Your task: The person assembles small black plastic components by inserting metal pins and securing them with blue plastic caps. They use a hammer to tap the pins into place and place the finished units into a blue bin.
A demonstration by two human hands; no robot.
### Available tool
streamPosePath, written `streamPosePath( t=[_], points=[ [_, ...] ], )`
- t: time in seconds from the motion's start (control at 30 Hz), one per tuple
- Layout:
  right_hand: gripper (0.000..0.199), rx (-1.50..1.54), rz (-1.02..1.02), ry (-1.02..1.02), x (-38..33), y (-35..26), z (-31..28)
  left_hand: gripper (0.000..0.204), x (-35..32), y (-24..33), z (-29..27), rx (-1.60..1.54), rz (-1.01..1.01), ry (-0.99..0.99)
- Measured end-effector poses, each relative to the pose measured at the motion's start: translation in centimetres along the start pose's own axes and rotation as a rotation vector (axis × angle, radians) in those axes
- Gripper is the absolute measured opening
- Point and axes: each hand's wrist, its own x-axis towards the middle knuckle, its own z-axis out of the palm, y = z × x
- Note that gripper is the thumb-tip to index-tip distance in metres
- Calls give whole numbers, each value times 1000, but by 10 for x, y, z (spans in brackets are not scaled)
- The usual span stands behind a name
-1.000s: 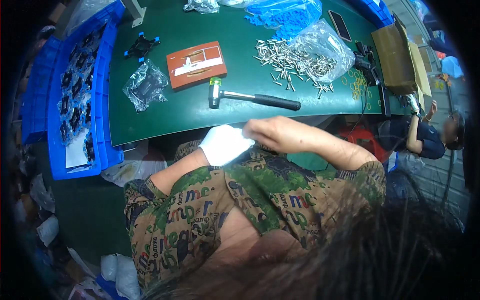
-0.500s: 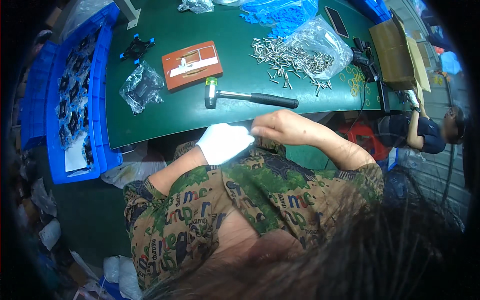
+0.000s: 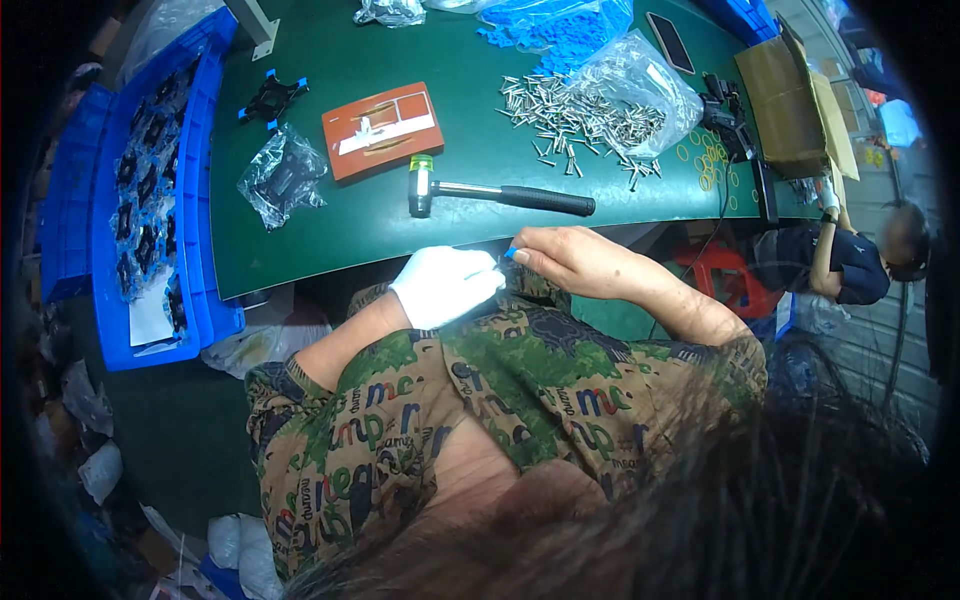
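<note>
While both hands met at the near edge of the green work table (image 3: 400,240), several packages lay further back: a crumpled clear plastic bag w/ a dark part inside (image 3: 282,182) at left-centre, a flat rust-brown rectangular box w/ a pale label strip (image 3: 383,130) just right of it, and a clear bag spilling small silver metal pins (image 3: 600,105) toward the far right. An open brown cardboard carton (image 3: 795,95) stood at the right end, a blue plastic bin of black parts (image 3: 140,220) along the left side. A black-handled mallet (image 3: 495,193) lay betw. box and hands. Left hand (image 3: 440,285), in a white glove, was curled, fingertips pinched toward the right. Bare right hand (image 3: 570,262) was bent at the wrist, thumb and forefinger closed on a tiny blue piece (image 3: 509,254), touching the glove just below the table edge.
</note>
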Motion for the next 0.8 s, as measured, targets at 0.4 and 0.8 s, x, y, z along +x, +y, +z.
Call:
streamPosePath(
  t=[0.4,0.8],
  points=[
    [29,21,-25,-36,8,-2,4,28,-3,-2,-1,-26,-52,-14],
    [29,13,-18,-53,13,-5,2,30,-7,-8,2,-11,8,57]
  ],
)
